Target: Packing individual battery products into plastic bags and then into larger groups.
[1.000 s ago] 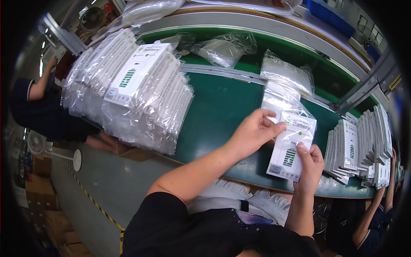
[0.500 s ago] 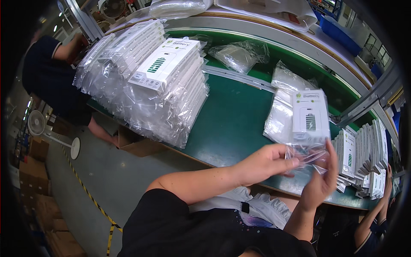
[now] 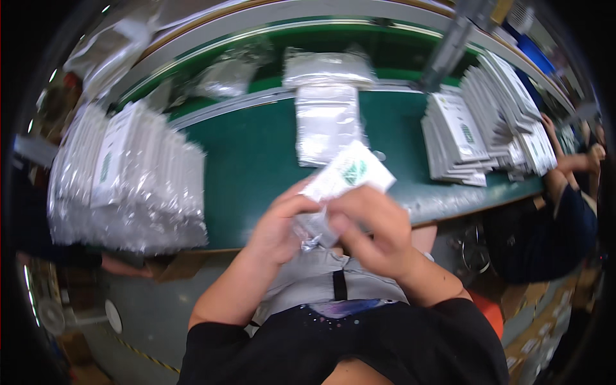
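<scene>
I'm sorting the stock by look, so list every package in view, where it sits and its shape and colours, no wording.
Held package: between left hand and right hand, flat white card with green mark in a clear bag.
Left stack: on the green table, bagged white cards standing in a row.
Middle pile: clear bags with pale contents, lying flat.
Right stacks: white cards with green marks, fanned.

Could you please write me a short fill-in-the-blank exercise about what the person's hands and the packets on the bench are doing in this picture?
1. The left hand and right hand together hold one white ____ in a clear bag.
2. The work surface is ____ in colour.
3. The big pile of bagged packets lies on the person's ____ side.

Missing words: packet; green; left
</scene>
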Demonstrator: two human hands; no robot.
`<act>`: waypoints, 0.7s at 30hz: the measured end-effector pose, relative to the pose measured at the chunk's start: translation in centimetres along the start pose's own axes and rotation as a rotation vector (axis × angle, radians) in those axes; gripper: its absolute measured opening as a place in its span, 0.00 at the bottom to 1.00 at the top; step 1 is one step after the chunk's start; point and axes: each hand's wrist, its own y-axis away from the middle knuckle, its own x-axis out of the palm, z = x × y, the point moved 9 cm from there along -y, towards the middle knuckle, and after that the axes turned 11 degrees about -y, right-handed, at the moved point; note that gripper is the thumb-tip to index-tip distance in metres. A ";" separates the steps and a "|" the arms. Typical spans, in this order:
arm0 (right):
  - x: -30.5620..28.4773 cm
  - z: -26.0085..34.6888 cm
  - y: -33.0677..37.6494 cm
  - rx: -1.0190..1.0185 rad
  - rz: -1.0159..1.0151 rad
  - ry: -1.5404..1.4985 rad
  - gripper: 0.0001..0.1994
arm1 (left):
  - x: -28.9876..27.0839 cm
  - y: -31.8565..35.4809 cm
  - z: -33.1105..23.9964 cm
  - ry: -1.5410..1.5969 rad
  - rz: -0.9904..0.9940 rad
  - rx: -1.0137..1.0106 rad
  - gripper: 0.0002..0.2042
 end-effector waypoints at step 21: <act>-4.2 -9.8 3.3 0.605 -0.230 -0.397 0.09 | 1.3 19.1 -21.8 -1.830 -1.083 1.274 0.15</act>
